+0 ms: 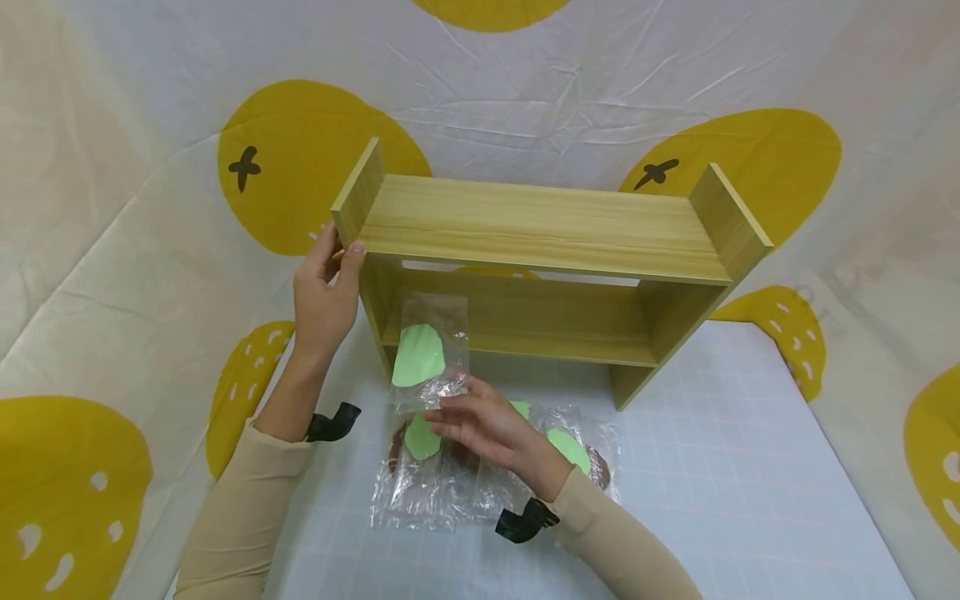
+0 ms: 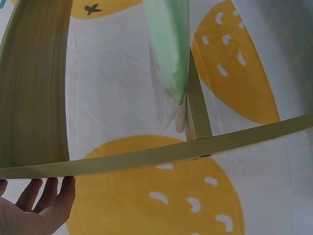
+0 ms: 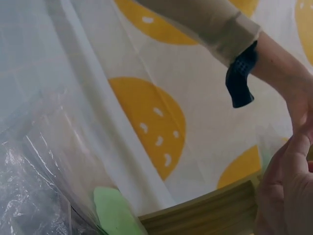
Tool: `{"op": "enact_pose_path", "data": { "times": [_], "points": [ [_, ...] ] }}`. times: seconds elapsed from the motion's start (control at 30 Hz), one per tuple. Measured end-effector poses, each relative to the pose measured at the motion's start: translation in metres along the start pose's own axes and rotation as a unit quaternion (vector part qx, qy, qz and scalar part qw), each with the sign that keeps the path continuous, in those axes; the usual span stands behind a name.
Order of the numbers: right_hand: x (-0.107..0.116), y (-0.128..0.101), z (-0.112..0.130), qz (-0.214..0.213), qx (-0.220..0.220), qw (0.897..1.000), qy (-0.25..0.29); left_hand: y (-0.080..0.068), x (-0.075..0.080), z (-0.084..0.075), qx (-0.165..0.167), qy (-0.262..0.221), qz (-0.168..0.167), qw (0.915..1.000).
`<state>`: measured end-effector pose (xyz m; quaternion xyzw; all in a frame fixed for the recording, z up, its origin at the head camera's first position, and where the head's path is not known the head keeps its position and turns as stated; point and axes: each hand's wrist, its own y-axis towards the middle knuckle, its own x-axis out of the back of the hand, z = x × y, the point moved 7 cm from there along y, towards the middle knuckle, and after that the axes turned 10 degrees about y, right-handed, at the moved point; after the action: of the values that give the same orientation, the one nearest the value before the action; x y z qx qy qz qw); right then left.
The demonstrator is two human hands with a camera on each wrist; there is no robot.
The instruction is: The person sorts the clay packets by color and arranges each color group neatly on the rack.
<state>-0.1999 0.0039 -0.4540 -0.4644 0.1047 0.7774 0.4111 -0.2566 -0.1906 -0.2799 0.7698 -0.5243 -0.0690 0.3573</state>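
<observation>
Nearest the person, two more clear packets with green labels (image 1: 567, 448) lie flat on the pale gridded table mat (image 1: 735, 483), overlapping one another, with something brown showing through the plastic; what it is cannot be told.

Just above them the right hand (image 1: 487, 427) pinches the lower edge of a clear plastic packet (image 1: 435, 354) between fingertips and thumb — the packet stands upright, its green label (image 1: 418, 356) facing the camera, and it is raised in front of the lower opening of the wooden shelf (image 1: 540, 229). A black strap (image 1: 525, 523) sits at the right wrist, at the cuff of a beige sleeve (image 1: 622, 546). In the right wrist view the same crinkled plastic fills the lower left, with a green label at the bottom edge.

Farther back, the left hand (image 1: 324, 292) grips the shelf's left side panel (image 1: 358, 193) near its front corner, thumb on the front edge and fingers wrapped round the outside; the left wrist view shows its fingertips (image 2: 51, 188) against the pale wood.

The shelf stands on the mat — two tiers, an upright panel at each end.

Behind everything hangs a white cloth with yellow blobs (image 1: 300, 158).
</observation>
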Motion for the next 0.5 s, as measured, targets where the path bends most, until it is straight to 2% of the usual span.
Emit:
{"op": "enact_pose_path", "data": {
  "times": [0.1,0.27,0.4,0.5],
  "points": [
    [0.000,0.004,0.000,-0.007,0.015,1.000,-0.002,0.000,0.000,-0.001,0.001,0.001,0.002,1.0000],
    [0.000,0.011,0.004,-0.047,0.042,0.998,0.011,0.001,0.000,-0.003,0.000,-0.007,0.002,1.0000],
    [0.000,0.015,0.006,-0.081,0.052,0.994,0.048,0.001,0.001,-0.004,0.003,-0.012,0.002,0.9999],
    [0.000,0.017,0.007,-0.087,0.052,0.991,0.086,0.000,0.000,-0.003,0.009,-0.011,0.003,0.9999]
  ]
}}
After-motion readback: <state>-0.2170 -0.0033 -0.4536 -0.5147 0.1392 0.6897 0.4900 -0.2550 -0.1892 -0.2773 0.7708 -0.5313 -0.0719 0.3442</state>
